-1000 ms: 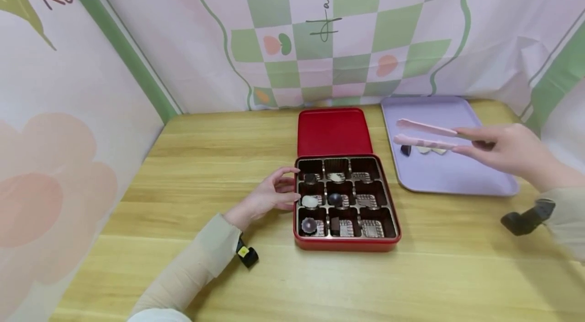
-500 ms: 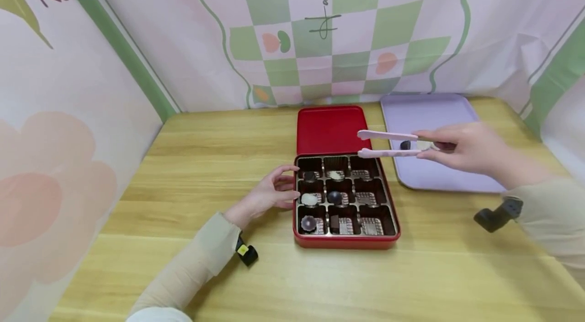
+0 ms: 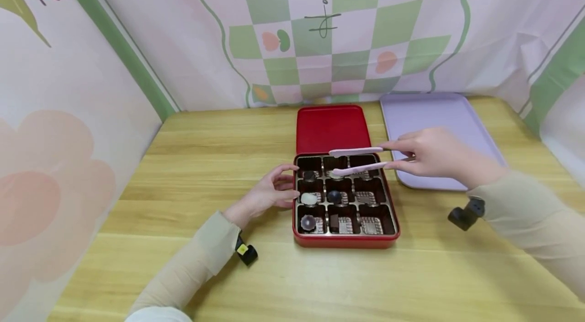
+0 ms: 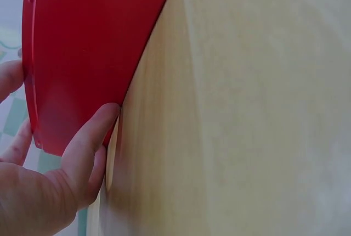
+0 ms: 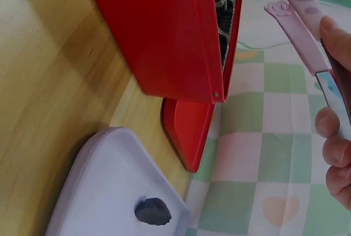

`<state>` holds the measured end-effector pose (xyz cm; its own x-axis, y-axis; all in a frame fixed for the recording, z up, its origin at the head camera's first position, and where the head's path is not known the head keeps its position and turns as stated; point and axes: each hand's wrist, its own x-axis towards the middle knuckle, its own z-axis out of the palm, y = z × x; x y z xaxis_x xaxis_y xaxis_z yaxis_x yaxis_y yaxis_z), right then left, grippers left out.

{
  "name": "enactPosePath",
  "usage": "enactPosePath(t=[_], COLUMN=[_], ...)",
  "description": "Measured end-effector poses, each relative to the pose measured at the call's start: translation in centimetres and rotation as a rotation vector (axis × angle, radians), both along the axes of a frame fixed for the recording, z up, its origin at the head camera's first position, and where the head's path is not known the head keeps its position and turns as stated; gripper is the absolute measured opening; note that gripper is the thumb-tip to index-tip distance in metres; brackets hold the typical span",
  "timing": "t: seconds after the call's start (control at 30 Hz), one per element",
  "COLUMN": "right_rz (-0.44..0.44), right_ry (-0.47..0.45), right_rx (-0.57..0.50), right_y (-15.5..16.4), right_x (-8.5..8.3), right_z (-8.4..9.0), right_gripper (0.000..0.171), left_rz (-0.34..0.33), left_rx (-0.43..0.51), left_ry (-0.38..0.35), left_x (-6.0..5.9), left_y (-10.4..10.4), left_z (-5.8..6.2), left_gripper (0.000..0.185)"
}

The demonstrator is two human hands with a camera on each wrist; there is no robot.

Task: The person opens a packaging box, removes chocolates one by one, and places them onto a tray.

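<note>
Our right hand point(image 3: 434, 157) is gripping a pair of pink tongs point(image 3: 358, 159), fingers and thumb curled round the handles. The tong tips are standing apart and hovering over the back row of the red chocolate box point(image 3: 346, 200); nothing is showing between them. Our left hand point(image 3: 269, 195) is resting against the box's left wall, fingers loosely straight and touching the red side, which the left wrist view confirms; it is steadying rather than clasping.

Taking the box as landmark: it is sitting on the wooden table point(image 3: 183, 169), with its red lid point(image 3: 332, 129) lying flat directly behind it. The lilac tray point(image 3: 457, 114) is lying to the right of the box and slightly behind. The right wrist view is showing one dark chocolate point(image 5: 153, 211) on the tray; our right hand is hiding that part of the tray in the head view, so we cannot count what else is lying there.

Inside the box, six compartments are holding pieces: the left and middle columns. The right column of three is showing only bare liners.

We are judging the work as partly done: two columns filled, one column outstanding, and at least one piece waiting on the tray.
</note>
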<state>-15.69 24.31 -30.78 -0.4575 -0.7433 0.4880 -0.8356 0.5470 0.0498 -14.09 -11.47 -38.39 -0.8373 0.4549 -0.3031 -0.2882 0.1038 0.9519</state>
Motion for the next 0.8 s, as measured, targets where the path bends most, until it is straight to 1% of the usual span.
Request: enactPosePath(t=[0.23,0.47,0.63,0.8], right_rz=[-0.024,-0.046,-0.032,0.013], right_ry=[-0.032,-0.096,-0.089,-0.05], right_rx=[0.11,0.251,0.34,0.42], right_y=[-1.0,-1.9,-3.0,-4.3], right_x=[-0.6,-1.6,-2.2,-2.9], right_z=[0.5,1.3,1.7,1.7], right_gripper=[0.039,0.035,0.032,0.025], left_rz=[0.004,0.007,0.005,-0.008], left_rx=[-0.001,-0.002,-0.004,0.01], left_ry=[0.005,0.007,0.012,0.006], left_x=[0.1,0.0,0.0,0.2], left_y=[0.1,0.1,0.1,0.2], left_z=[0.1,0.0,0.0,0.0], left_gripper=[0.06,0.062,0.061,0.062])
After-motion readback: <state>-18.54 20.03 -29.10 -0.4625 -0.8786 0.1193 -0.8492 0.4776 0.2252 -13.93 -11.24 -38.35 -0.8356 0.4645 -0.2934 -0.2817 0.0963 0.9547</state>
